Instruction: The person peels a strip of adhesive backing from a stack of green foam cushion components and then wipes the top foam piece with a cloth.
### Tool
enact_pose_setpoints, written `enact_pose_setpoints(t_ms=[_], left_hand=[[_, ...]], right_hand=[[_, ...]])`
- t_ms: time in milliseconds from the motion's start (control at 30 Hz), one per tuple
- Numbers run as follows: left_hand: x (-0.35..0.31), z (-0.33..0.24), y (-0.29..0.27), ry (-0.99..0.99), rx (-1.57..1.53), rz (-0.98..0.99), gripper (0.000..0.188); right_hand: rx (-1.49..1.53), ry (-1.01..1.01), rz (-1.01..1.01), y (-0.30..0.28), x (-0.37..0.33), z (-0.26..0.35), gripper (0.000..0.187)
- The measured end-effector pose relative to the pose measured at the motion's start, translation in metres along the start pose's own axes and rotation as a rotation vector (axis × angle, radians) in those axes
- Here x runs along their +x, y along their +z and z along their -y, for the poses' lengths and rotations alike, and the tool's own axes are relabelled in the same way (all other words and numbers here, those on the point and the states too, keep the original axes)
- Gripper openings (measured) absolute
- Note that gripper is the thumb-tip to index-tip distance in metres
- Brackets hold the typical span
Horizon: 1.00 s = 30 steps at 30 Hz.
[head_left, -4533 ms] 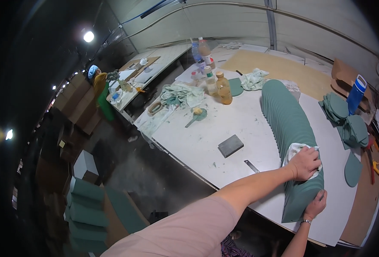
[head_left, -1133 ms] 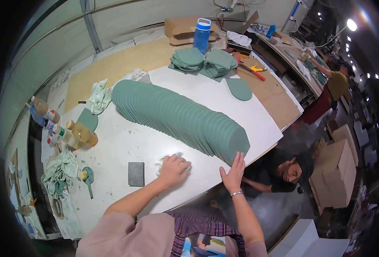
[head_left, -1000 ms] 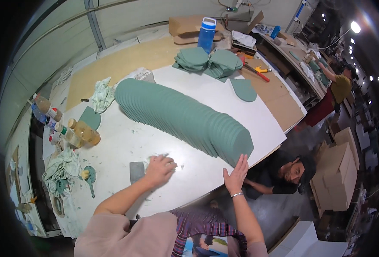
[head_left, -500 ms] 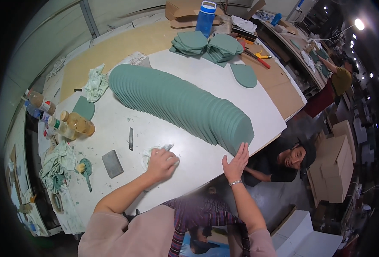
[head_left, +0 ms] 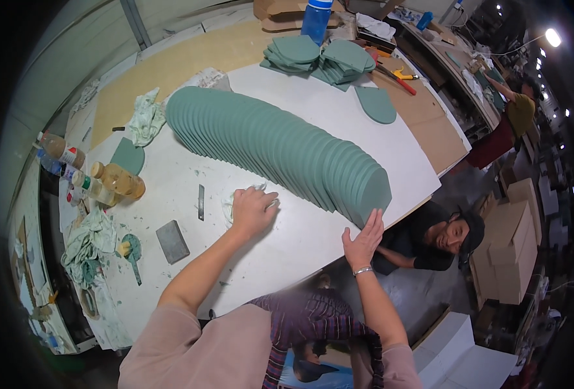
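Observation:
A long overlapping row of green round-ended boards (head_left: 274, 142) runs across the white tabletop (head_left: 287, 243), from the far left to the near right edge. My left hand (head_left: 254, 211) is closed over a pale crumpled rag (head_left: 228, 206) pressed to the table, just in front of the row. Most of that rag is hidden under the fingers. At the row's near right end, my right hand (head_left: 364, 238) lies with straight fingers, its fingertips touching the lower edge of the last board. A grey rectangular block (head_left: 172, 242) and a thin dark blade-like strip (head_left: 200, 202) lie left of my left hand.
Stacks of green boards (head_left: 293, 52) and a blue bottle (head_left: 316, 23) stand at the back. Several drink bottles (head_left: 118, 180), rags (head_left: 89, 246) and a green-smeared scraper (head_left: 132, 258) line the left side. Beyond the right edge, a person (head_left: 429, 240) is low down near cardboard boxes (head_left: 507, 253).
My left hand has slid a little away from me and to the right with the rag. The right hand stays at the row's end. The whole view has shifted slightly.

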State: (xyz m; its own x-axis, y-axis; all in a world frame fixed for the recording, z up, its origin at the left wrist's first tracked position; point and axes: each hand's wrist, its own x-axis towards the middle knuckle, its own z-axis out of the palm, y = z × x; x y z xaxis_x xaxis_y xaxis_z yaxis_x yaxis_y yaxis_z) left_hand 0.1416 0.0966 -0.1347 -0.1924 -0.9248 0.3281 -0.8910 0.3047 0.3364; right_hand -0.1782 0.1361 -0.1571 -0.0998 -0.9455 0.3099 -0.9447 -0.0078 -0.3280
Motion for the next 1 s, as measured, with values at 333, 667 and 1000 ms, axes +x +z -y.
enact_pose_setpoints(t_ms=[333,667,1000], left_hand=[[0.014,0.0,-0.004,-0.093,-0.091,-0.169,0.02],[-0.017,-0.018,0.012,0.008,-0.141,-0.079,0.017],[-0.014,-0.023,0.009,0.011,-0.095,-0.043,0.015]], right_hand=[[0.009,0.012,-0.004,0.0,-0.001,0.002,0.1],[-0.025,0.016,-0.014,0.001,-0.001,-0.005,0.098],[0.036,0.04,-0.011,-0.001,0.0,-0.004,0.099]])
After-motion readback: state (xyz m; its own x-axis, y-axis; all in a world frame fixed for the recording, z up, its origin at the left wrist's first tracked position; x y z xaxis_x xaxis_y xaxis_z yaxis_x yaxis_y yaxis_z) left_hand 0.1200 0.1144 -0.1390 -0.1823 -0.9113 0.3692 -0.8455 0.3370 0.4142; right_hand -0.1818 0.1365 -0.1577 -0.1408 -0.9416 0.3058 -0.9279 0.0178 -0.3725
